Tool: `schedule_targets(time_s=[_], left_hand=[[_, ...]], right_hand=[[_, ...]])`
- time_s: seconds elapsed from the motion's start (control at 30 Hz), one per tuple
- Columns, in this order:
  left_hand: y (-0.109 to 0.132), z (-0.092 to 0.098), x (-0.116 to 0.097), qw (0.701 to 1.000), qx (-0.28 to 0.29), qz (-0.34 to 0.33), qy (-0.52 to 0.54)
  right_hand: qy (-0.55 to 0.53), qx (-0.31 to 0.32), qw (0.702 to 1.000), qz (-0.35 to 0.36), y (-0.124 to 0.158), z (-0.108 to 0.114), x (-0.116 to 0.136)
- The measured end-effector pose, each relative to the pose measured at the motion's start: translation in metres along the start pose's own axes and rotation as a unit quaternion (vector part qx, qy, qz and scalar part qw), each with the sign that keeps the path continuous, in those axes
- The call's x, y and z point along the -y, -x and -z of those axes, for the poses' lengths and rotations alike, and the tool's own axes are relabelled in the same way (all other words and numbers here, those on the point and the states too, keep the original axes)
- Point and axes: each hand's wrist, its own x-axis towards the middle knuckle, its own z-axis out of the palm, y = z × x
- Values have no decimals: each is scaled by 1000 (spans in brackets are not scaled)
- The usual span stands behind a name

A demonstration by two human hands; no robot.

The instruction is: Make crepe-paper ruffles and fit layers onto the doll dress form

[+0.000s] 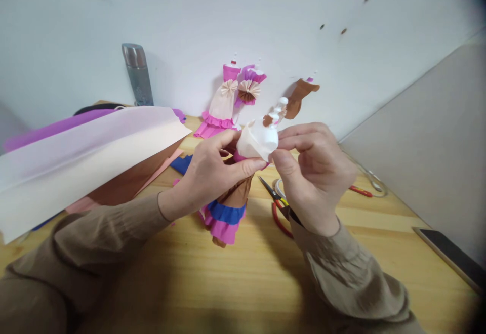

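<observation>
My left hand (212, 169) grips a small doll (231, 200) dressed in a crepe-paper gown with brown, blue and pink layers, held above the wooden table (228, 273). A piece of white paper (258, 139) is wrapped over the doll's upper body. My right hand (313, 169) pinches the edge of that white paper between thumb and fingers. The doll's white head (281, 105) pokes out above the paper. Both hands meet at the doll's torso.
Large sheets of cream, purple and brown crepe paper (87, 157) lie at left. Finished paper dresses (235, 101) lean on the wall beside a brown one (299, 96). Red-handled scissors (279, 205), a tape roll, a metal flask (137, 73) and a phone (451, 255) are nearby.
</observation>
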Motion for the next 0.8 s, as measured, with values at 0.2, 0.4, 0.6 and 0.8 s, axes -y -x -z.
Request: schedule_targets(time_s=[0.2, 0.4, 0.6, 0.8], left_hand=[[1, -1, 1, 1000, -6, 3, -9], [1, 0, 0, 1000, -10, 7, -7], [1, -1, -3, 1000, -8, -1, -9], [-1, 0, -4, 998, -26, -7, -51]], right_hand=[[-15, 23, 1000, -1, -2, 4, -3], [-9, 38, 999, 22, -3, 6, -5], [58, -1, 997, 56, -3, 9, 4], [119, 4, 985, 124, -2, 5, 8]])
